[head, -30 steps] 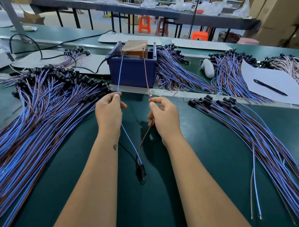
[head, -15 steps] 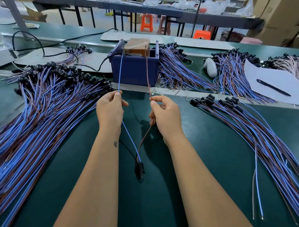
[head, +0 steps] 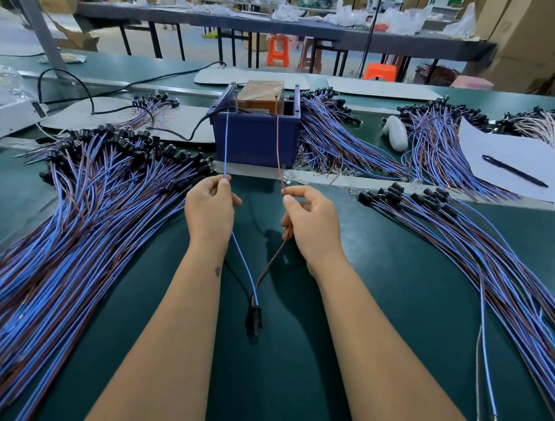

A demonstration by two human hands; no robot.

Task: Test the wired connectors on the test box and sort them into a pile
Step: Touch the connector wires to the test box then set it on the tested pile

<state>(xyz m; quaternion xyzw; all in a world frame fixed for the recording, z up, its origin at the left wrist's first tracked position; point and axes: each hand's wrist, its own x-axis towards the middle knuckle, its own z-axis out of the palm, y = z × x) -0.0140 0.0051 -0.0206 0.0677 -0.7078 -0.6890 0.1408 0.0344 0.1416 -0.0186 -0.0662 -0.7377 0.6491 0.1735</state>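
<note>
left grip [head: 210, 204] pinches blue wire [head: 225, 144] | right grip [head: 312, 216] pinches brown wire [head: 278, 146] | forearms parallel, reaching forward

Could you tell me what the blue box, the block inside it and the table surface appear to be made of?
The blue box looks like moulded plastic: even colour, matte walls, thick rim. The block inside it seems wrapped in glossy brown tape or film, judging by its sheen; what lies beneath is hidden. The table surface looks like a dark green rubbery mat: smooth, with a soft, dull shine.
</note>
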